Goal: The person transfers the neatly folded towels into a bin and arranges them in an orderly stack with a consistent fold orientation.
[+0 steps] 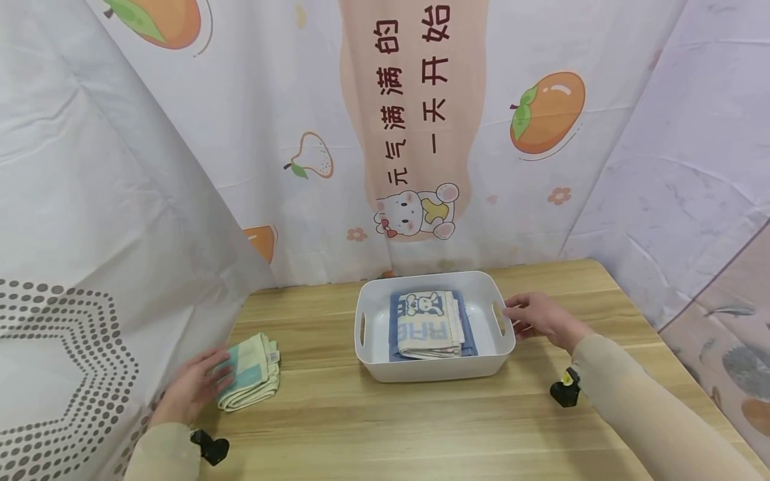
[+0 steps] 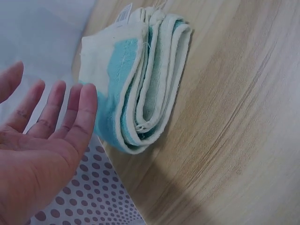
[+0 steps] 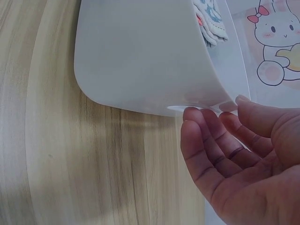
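A white plastic basket (image 1: 421, 372) stands on the wooden table, with cutout handles at both ends. Inside it a folded cream-and-blue towel (image 1: 424, 327) lies on top of a darker blue towel (image 1: 394, 327). My right hand (image 1: 541, 317) is at the basket's right end; in the right wrist view its thumb and curled fingers pinch the rim by the handle slot. At the table's left side lies a folded cream-and-turquoise towel (image 2: 126, 84) with a small white label. My left hand (image 2: 51, 136) is beside that towel, fingers extended and loosely spread, fingertips right at its edge.
White printed curtains (image 1: 252, 147) hang behind the table (image 1: 409, 427) and along both sides. The left curtain comes close to the left hand and the folded towel. A black wrist mount (image 1: 565, 389) shows under the right sleeve, another (image 1: 209, 447) by the left one.
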A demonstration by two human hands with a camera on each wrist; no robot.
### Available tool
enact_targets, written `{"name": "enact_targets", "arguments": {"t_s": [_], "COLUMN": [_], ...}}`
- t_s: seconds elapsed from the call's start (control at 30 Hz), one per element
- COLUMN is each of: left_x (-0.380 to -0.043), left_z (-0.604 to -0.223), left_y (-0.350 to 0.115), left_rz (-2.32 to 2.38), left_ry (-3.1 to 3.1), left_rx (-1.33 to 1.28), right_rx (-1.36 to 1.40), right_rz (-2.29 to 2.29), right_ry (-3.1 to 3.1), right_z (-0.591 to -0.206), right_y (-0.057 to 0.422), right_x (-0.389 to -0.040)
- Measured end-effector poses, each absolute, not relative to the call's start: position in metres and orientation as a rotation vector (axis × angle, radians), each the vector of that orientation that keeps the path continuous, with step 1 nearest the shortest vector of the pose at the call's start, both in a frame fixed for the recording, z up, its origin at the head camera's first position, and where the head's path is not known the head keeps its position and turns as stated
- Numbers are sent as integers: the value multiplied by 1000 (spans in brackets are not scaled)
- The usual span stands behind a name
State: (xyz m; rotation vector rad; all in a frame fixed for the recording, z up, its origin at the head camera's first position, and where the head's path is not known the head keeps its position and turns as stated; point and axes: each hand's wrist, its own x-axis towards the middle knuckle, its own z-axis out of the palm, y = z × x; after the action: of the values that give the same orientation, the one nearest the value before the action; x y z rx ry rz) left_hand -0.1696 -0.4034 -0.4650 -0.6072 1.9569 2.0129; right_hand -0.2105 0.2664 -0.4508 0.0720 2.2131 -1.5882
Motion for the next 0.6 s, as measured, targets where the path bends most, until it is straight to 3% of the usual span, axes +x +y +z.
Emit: {"name": "enact_targets", "arguments": {"t_s": [0.6], "left_x": [-175], "left_z": [-472], "left_y": [-399], "left_rz": [1863], "left_ry": [2032], "left_rx": [-605], "right_rx": [56], "right_rz": [-1564], "right_ry": [2229], "right_z": [-451], "right_y": [268], "right_x": [-210]}}
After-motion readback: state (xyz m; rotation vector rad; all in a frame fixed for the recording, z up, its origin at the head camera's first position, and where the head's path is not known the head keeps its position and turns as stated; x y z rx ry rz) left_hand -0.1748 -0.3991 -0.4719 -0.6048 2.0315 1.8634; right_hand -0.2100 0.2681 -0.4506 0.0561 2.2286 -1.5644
